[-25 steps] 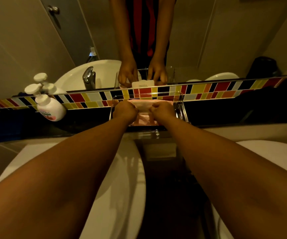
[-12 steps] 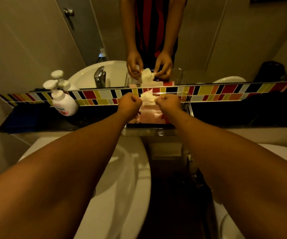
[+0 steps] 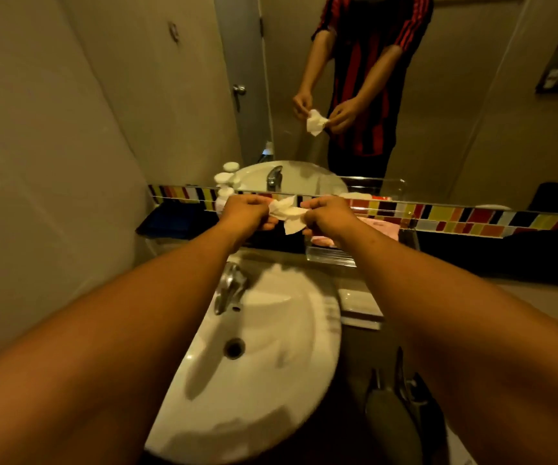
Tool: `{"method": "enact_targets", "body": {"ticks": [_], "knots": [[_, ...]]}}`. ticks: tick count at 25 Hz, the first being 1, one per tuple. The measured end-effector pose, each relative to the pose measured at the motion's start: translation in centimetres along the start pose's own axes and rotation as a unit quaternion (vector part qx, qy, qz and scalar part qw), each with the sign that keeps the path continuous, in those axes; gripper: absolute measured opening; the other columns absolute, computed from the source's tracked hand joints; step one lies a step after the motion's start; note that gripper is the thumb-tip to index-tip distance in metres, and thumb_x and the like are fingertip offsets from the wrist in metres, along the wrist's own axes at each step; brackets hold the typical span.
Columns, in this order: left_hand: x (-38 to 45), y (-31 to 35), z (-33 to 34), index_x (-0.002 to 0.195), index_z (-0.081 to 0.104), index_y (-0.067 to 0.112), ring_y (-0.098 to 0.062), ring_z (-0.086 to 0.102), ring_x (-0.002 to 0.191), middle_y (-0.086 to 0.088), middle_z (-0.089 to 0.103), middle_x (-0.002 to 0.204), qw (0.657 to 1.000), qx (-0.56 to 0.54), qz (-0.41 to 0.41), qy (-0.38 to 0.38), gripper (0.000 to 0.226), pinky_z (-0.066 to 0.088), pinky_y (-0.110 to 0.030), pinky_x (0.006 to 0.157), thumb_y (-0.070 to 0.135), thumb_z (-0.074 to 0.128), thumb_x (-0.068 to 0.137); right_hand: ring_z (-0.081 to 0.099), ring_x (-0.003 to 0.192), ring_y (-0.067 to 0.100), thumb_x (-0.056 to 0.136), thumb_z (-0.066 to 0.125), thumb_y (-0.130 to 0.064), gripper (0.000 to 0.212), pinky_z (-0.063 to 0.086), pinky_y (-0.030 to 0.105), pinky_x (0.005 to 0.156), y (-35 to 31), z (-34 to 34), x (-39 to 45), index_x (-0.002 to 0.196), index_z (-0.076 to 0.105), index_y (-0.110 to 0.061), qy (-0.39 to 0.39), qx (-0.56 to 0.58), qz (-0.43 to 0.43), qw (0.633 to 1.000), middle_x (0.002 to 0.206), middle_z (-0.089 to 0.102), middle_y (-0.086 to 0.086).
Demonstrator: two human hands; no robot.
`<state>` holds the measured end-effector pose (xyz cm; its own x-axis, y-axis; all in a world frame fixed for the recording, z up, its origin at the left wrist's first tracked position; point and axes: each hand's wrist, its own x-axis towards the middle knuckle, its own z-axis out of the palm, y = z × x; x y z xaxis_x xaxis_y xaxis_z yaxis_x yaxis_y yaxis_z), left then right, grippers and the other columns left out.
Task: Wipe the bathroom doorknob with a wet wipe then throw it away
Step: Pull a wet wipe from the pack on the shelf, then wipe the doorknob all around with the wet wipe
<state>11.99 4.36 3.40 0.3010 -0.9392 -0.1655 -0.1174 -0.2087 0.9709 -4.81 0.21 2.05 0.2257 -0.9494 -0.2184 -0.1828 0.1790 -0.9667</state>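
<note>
A crumpled white wet wipe (image 3: 287, 213) is held between both hands above the back of the sink. My left hand (image 3: 247, 213) pinches its left end and my right hand (image 3: 329, 214) pinches its right end. The pink wipe pack (image 3: 383, 228) lies in a clear tray (image 3: 331, 255) on the ledge, just right of my right hand. The mirror reflects a grey door with a round metal doorknob (image 3: 239, 89) at upper middle. The real door is out of view.
A white sink (image 3: 270, 347) with a chrome tap (image 3: 229, 290) sits below my arms. A soap pump bottle (image 3: 225, 193) stands on the dark ledge by the coloured tile strip (image 3: 472, 218). A beige wall closes in on the left.
The hands rose from the pack and drew a wipe out of it; now they hold it free in the air, further left, above the sink. The view has swung left.
</note>
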Motion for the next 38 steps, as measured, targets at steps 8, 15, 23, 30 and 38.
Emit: {"method": "enact_targets", "body": {"ticks": [8, 15, 23, 30, 38], "knots": [[-15.4, -1.5, -16.7, 0.102, 0.07, -0.003, -0.019, 0.065, 0.063, -0.014, 0.069, 0.079, 0.995, 0.058, 0.014, 0.085, 0.023, 0.059, -0.021, 0.057, 0.008, 0.073, 0.083, 0.059, 0.065, 0.017, 0.088, 0.066, -0.007, 0.012, 0.053, 0.025, 0.053, -2.8, 13.9, -11.1, 0.097, 0.068, 0.001, -0.094, -0.134, -0.063, 0.985, 0.078, 0.064, 0.011], [-25.7, -5.3, -28.1, 0.111, 0.064, -0.002, -0.019, 0.054, 0.057, -0.018, 0.063, 0.086, 0.983, 0.084, -0.017, 0.16, 0.028, 0.053, -0.027, 0.051, 0.019, 0.062, 0.093, 0.062, 0.071, 0.02, 0.089, 0.063, -0.002, 0.015, 0.057, 0.03, 0.059, -2.8, 25.3, -19.0, 0.102, 0.068, -0.006, -0.196, -0.092, -0.074, 0.973, 0.089, 0.066, 0.012], [-29.2, -8.9, -34.8, 0.09, 0.06, 0.006, -0.029, 0.064, 0.102, -0.01, 0.063, 0.103, 0.976, 0.018, -0.048, 0.212, 0.01, 0.06, -0.037, 0.084, 0.015, 0.064, 0.088, 0.064, 0.078, 0.022, 0.091, 0.058, -0.005, 0.017, 0.053, 0.024, 0.055, -2.9, 33.3, -21.3, 0.104, 0.067, 0.0, -0.251, -0.107, -0.067, 0.96, 0.091, 0.066, 0.009], [-28.2, -9.9, -37.6, 0.108, 0.062, 0.014, -0.027, 0.064, 0.087, -0.011, 0.065, 0.099, 0.975, -0.023, -0.052, 0.215, 0.031, 0.058, -0.035, 0.075, 0.002, 0.072, 0.081, 0.062, 0.104, 0.033, 0.093, 0.055, -0.004, 0.019, 0.058, 0.035, 0.076, -3.3, 36.7, -18.1, 0.106, 0.066, -0.011, -0.305, -0.1, -0.043, 0.946, 0.116, 0.063, 0.014], [-28.8, -12.0, -39.7, 0.11, 0.068, 0.003, -0.024, 0.066, 0.081, -0.016, 0.069, 0.1, 0.972, 0.03, -0.098, 0.211, 0.027, 0.059, -0.03, 0.07, 0.019, 0.066, 0.089, 0.06, 0.102, 0.028, 0.089, 0.047, 0.012, 0.039, 0.053, 0.03, 0.072, -2.5, 41.0, -16.9, 0.107, 0.07, -0.014, -0.404, -0.122, -0.03, 0.906, 0.116, 0.064, 0.009]]}}
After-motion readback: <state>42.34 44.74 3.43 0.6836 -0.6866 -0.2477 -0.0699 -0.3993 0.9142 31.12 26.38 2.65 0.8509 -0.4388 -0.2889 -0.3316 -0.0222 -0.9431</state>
